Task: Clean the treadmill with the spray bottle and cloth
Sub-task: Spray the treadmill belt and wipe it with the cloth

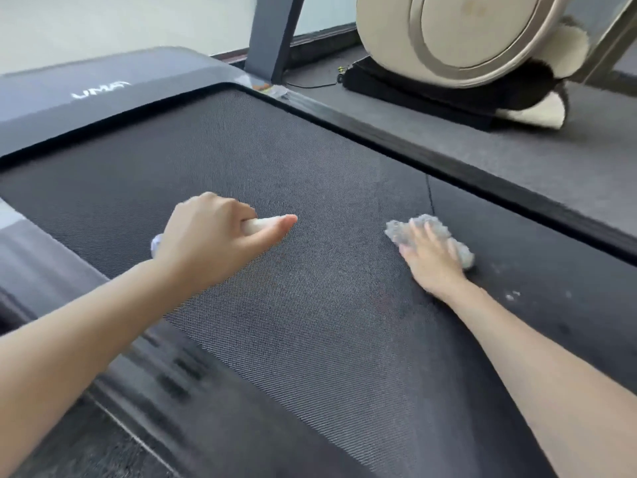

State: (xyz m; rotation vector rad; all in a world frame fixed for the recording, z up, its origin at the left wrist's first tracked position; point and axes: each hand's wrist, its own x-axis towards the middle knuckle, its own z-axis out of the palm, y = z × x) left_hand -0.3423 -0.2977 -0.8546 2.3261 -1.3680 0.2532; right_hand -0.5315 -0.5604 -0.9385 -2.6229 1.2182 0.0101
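At the far left lies the treadmill's grey motor cover (103,94), with a pale logo too blurred to read. Below it the left side rail (165,370) runs toward the camera, blurred and marked with dark stripes.

The left grip (206,236) (a bare hand, reached in from the lower left) is over the treadmill belt (293,357), left of its middle. Its fingers are curled round the spray bottle (256,226). A cream part of the bottle shows between the fingers and thumb, and a pale bluish bit pokes out at the wrist side. The forefinger is stretched out straight and points right. Whether this grip touches the belt cannot be told.

The dark woven belt fills the middle of the view.

Further right, the right grip (431,260) lies flat on the belt near its right edge, fingers straight and slightly spread, pressing down on the crumpled grey cloth (400,232). The cloth sticks out past the fingertips and at the hand's right side. A few white specks (513,294) sit on the belt just right of that wrist.

Beyond the belt runs the black right side rail (482,177), and then the grey floor (551,150). A grey upright post (275,36) rises at the top. To its right a round beige machine (465,36) stands on a black mat (431,94).
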